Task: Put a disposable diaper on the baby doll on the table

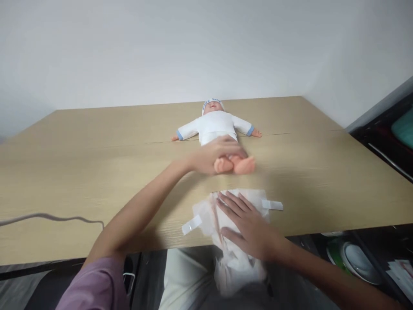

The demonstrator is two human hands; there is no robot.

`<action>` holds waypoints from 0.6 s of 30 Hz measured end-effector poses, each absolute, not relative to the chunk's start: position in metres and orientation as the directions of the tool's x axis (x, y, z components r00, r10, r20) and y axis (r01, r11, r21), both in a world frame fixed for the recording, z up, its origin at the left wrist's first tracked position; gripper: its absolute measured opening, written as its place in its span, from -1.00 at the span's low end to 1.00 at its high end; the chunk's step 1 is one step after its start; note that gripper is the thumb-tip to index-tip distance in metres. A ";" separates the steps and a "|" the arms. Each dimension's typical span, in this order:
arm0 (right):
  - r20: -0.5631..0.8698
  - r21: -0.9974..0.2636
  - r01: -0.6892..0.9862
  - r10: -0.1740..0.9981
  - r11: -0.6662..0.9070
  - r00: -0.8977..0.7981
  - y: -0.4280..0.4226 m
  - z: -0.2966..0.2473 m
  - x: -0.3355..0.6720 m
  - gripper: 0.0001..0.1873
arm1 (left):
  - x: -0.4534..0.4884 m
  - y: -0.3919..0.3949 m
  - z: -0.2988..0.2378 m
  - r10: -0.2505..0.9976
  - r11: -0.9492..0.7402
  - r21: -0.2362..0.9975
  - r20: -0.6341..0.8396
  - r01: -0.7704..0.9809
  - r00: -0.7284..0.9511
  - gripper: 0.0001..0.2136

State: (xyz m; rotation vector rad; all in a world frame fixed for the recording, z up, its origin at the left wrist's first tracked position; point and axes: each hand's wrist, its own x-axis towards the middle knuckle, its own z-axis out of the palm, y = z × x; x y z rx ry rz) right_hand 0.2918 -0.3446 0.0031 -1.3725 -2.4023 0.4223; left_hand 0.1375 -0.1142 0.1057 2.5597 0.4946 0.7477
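A baby doll (217,122) lies on its back on the table, head away from me and arms spread out. It wears a white top with blue cuffs and a white cap with blue lettering. My left hand (217,150), slightly blurred, is closed around the doll's legs, and the two bare feet (237,164) stick out toward me. Nearer to me, an unfolded white diaper (234,267) lies with its tabs spread to both sides, its near end hanging over the table edge. My right hand (248,228) rests flat on it, fingers spread and pressing down.
The wooden table (97,163) meets a pale wall (161,51) at the back. A grey cable (51,216) runs in from the left, toward my left forearm. Below the table at right is a shelf holding a round green-and-white object (358,260) and papers (403,275). A dark-framed item (383,129) stands at the far right.
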 end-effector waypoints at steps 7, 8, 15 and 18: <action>0.156 -0.391 0.766 0.857 0.510 -0.491 -0.300 -0.006 0.295 -0.21 | 0.116 -0.082 0.165 0.439 -0.755 0.655 0.476 0.026 0.762 -0.62; 0.154 -0.382 0.772 0.858 0.508 -0.489 -0.290 -0.007 0.296 -0.21 | 0.112 -0.080 0.171 0.402 -0.753 0.658 0.486 -0.022 0.776 -0.63; 0.094 -0.315 0.814 0.869 0.489 -0.486 -0.191 -0.010 0.300 -0.20 | 0.102 -0.075 0.185 0.499 -0.685 0.728 0.448 0.021 0.742 -0.55; 0.147 -0.304 0.813 0.867 0.497 -0.476 -0.138 -0.010 0.299 -0.21 | 0.102 -0.071 0.184 0.448 -0.712 0.699 0.519 -0.060 0.728 -0.56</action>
